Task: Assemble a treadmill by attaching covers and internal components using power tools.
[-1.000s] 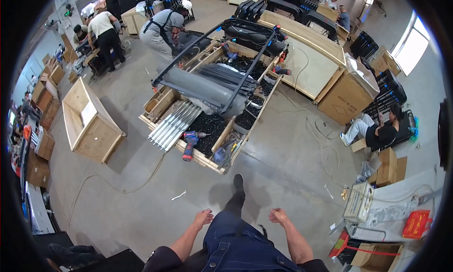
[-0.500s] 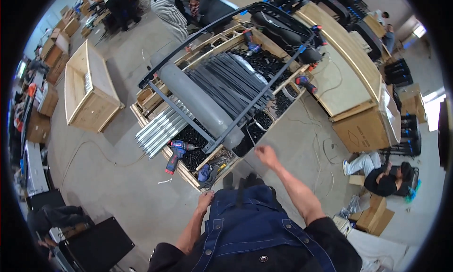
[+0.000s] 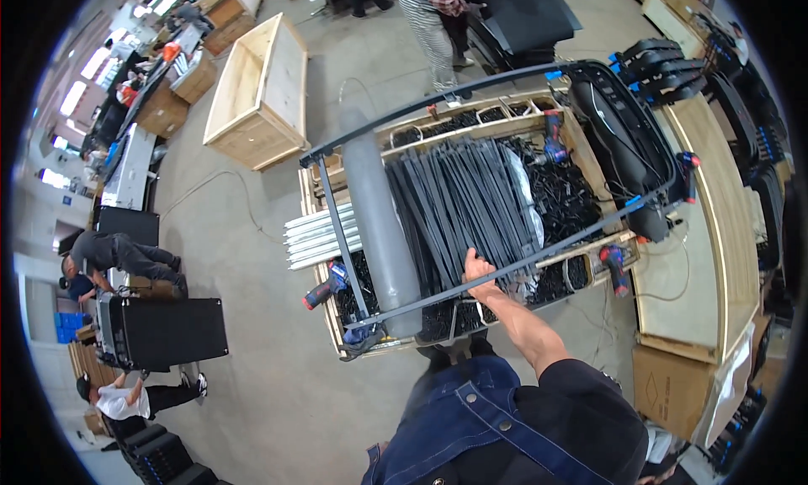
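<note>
My right hand (image 3: 479, 271) reaches over the near bar of a dark metal frame (image 3: 454, 297), above a bundle of long black strips (image 3: 459, 194). Its fingers look partly stretched out, with nothing visible in them. Whether the fingertips touch the strips I cannot tell. My left hand is not visible; my apron and body fill the lower edge. The frame lies across a wooden parts crate (image 3: 391, 347). A grey padded roller (image 3: 377, 224) lies across the crate, left of the strips. At the frame's right end is a black padded part (image 3: 608, 123).
Silver tubes (image 3: 321, 237) stick out at the crate's left. Cordless drills lie at its left corner (image 3: 324, 286), inside it (image 3: 553, 140) and at its right (image 3: 615, 270). A wooden box (image 3: 261, 106) stands far left. A co-worker (image 3: 429, 30) is beyond the crate; others are at left.
My view has turned, so the crate sits farther right. My right hand has moved forward from beside the crate to over the black strips. My left hand has left the view.
</note>
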### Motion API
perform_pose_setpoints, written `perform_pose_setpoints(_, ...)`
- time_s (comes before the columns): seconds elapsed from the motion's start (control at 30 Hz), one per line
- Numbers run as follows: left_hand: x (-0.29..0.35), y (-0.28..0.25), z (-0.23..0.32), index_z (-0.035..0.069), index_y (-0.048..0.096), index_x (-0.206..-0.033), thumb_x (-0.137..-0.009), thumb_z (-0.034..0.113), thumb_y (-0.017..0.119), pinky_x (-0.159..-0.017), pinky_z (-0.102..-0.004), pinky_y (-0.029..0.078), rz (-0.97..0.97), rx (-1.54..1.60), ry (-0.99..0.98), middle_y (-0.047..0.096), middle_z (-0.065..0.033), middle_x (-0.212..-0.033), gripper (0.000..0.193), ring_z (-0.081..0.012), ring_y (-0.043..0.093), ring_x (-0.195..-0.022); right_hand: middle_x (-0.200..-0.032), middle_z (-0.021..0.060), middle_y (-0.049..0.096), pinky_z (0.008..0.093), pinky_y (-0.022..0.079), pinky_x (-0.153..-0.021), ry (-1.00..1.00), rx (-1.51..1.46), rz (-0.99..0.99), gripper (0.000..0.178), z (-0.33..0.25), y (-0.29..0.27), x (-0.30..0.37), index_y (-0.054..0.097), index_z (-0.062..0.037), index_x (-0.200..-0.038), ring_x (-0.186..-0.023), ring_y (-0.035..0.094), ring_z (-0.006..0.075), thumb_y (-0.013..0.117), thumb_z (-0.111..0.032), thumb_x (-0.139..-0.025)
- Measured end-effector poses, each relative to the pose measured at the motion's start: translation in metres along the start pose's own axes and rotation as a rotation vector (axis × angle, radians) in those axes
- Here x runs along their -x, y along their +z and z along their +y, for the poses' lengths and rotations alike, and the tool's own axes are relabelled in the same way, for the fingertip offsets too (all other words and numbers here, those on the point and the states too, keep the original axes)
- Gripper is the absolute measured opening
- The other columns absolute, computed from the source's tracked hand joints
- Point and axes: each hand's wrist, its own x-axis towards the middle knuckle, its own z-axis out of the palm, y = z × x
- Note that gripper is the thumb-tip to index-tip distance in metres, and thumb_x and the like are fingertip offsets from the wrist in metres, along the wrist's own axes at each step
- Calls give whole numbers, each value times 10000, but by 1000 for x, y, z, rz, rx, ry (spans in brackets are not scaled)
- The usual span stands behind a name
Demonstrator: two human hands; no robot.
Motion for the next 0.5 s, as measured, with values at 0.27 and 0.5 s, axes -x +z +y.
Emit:
perform_pose_setpoints(0.27,46,99,-39,12,545,-1287,-1015,368,494,-806,-431,562,-16,-490,225,674,-144,-1047,451,-285,680,-890,-723,69,626,324,487,-462,300,-1428,-240,250,29,-31,-17,638,7,-852,-568,617,173,647,-244,-850)
perform_pose_setpoints(0.5,-15,151,31,-4,543,-1317,-978,277,588,-758,-401,585,-20,101,143,682,-136,-1009,443,-265,695,-838,-866,293,675,562,490,-757,45,-730,302,440,75,-25,46,681,26,-917,-916,631,520,565,-392,-987)
